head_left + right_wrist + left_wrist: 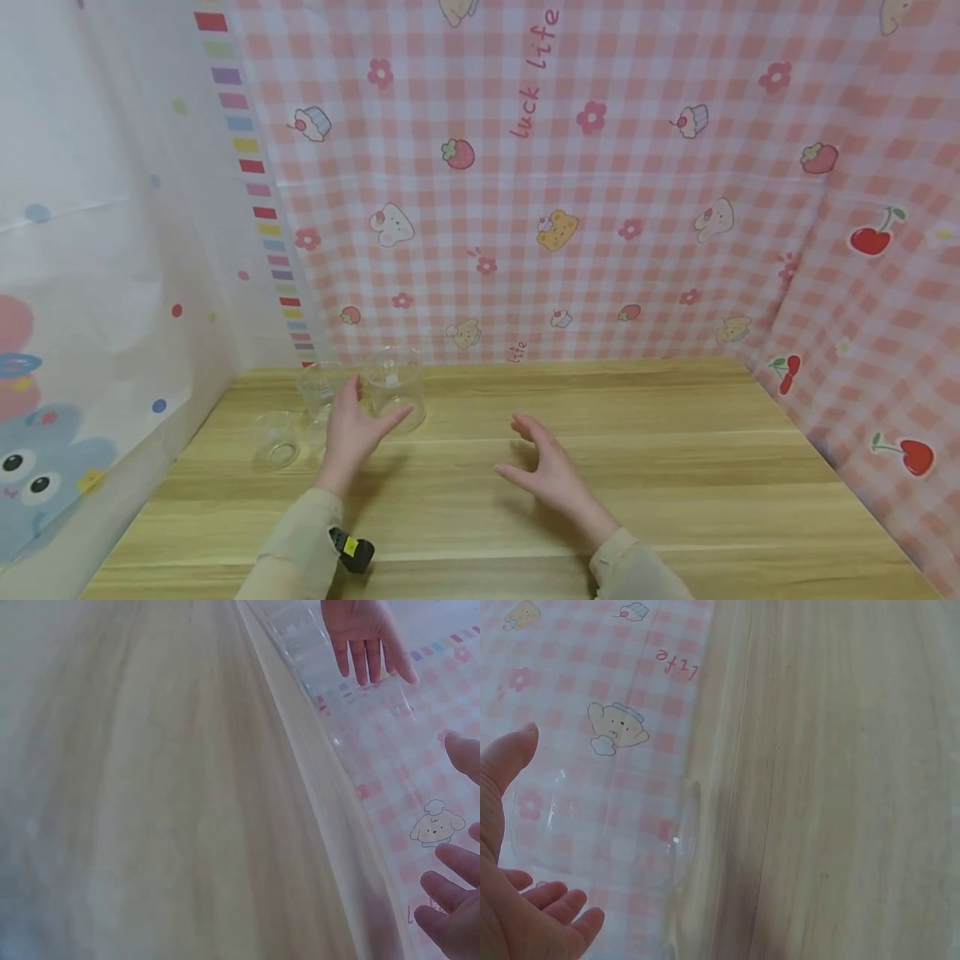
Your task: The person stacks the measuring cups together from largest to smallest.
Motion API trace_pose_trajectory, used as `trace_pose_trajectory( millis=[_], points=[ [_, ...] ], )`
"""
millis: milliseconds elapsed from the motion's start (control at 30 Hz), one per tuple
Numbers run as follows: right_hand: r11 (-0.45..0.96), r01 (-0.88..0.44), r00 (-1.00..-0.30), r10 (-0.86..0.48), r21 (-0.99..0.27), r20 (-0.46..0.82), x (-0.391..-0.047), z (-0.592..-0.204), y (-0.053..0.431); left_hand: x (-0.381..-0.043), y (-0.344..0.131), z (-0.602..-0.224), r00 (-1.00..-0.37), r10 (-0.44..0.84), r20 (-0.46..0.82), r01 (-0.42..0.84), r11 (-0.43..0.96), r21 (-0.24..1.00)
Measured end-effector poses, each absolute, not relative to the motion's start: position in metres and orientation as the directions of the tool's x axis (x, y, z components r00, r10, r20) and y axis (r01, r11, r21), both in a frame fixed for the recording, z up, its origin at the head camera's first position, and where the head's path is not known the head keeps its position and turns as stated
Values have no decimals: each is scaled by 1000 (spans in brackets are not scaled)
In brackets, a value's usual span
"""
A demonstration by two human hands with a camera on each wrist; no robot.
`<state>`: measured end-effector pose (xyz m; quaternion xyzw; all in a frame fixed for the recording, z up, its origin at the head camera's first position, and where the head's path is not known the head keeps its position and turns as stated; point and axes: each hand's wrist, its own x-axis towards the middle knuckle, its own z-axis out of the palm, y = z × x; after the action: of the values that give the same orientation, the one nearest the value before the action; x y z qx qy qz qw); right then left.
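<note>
Three clear glass beakers stand at the back left of the wooden table. The large beaker [401,387] is rightmost, the medium beaker [315,385] sits beside it, and the small beaker [276,442] is nearer at the left. My left hand [358,429] reaches in front of the medium and large ones, thumb spread from the fingers and overlapping the large beaker in the head view. Nothing is gripped in it. My right hand [551,475] hovers over the middle of the table, thumb and fingers apart, holding nothing; its fingers [454,877] show in the right wrist view.
A pink checked cloth [525,250] with cartoon prints hangs behind the wooden table [637,433] and continues along the right side. A white printed cloth [112,250] hangs on the left. A black device [354,552] is strapped at my left wrist.
</note>
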<state>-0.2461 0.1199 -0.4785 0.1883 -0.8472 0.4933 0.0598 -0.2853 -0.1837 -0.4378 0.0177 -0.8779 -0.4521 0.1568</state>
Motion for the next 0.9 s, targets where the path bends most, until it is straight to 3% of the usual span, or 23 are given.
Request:
trace_pose_trajectory(
  millis=[900],
  points=[
    [370, -318, -940, -239, -873, 242, -256, -486, 113, -310, -181, -444, -963, -193, 190, 85, 451, 888]
  ],
)
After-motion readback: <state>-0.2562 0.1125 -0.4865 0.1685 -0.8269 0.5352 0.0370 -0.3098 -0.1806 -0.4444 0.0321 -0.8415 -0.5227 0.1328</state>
